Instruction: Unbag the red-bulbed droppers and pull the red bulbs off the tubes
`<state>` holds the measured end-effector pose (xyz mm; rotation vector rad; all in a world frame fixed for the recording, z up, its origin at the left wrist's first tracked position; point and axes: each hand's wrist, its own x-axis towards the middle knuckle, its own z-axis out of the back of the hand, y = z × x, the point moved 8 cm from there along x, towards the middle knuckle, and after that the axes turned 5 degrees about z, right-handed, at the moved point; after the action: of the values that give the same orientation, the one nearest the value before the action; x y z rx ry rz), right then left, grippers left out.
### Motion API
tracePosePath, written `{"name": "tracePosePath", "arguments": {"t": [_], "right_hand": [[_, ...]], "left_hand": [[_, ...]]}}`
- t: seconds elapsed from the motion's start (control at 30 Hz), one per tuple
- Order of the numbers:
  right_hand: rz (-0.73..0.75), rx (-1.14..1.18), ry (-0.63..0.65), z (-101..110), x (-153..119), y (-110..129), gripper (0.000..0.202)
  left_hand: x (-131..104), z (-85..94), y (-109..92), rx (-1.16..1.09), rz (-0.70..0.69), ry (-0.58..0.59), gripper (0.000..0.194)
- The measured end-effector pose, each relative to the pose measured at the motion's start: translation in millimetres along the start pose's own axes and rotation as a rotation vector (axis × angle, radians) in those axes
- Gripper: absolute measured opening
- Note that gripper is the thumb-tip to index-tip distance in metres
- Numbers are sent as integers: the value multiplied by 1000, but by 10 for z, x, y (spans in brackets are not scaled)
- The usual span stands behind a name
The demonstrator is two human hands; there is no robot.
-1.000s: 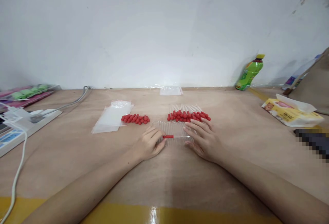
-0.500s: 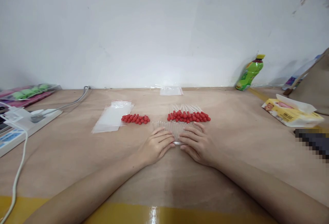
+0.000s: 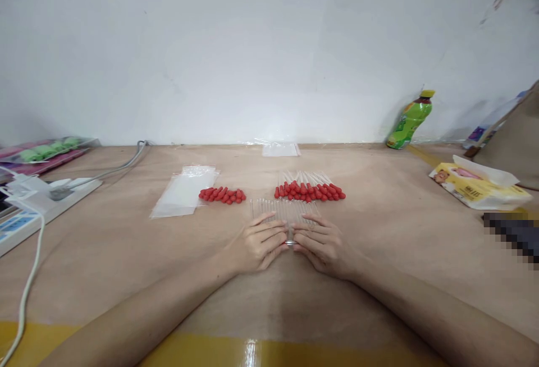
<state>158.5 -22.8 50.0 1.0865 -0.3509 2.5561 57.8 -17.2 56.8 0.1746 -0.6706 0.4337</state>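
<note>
In front of me on the table lies a row of clear thin tubes (image 3: 286,210), side by side, with what looks like a clear zip bag (image 3: 290,242) edge showing between my thumbs. My left hand (image 3: 263,241) covers the left part of the row, fingers together, thumb at the near edge. My right hand (image 3: 318,243) mirrors it on the right side. Both seem to grip the bag's near edge, though fingertips partly hide it. Just beyond, red-bulbed droppers (image 3: 309,190) are heaped with their pale stems pointing away. Loose red rubber bulbs (image 3: 223,195) form a smaller pile at left.
Flat clear bags (image 3: 177,193) are stacked at left, and another bag (image 3: 280,149) lies by the wall. A power strip (image 3: 80,190) with cables occupies the left side. At right are a green bottle (image 3: 410,123), a tissue pack (image 3: 475,184) and a dark pixelated object (image 3: 511,235).
Both hands have moved slightly toward me and closer together. The bag's near edge has come toward me with them, and more of the tubes shows beyond my fingers.
</note>
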Motion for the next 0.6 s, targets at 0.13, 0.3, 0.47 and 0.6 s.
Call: {"name": "tracePosePath", "arguments": {"t": [0.13,0.3,0.47,0.6], "right_hand": [[27,-17,-22,21,-9,10,11],[48,-25,-8,30,-45,31,13],[72,-33,21,78,-112,48,17],[-63,-75,-66,279,-225,-205,20]], "left_hand": [[-14,19,9,6,-7,-6,13],[-37,23,8,-2,6,12,14],[-94,15,6,-17,-15,1,14],[-146,175,253,-38,133,-108,13]]}}
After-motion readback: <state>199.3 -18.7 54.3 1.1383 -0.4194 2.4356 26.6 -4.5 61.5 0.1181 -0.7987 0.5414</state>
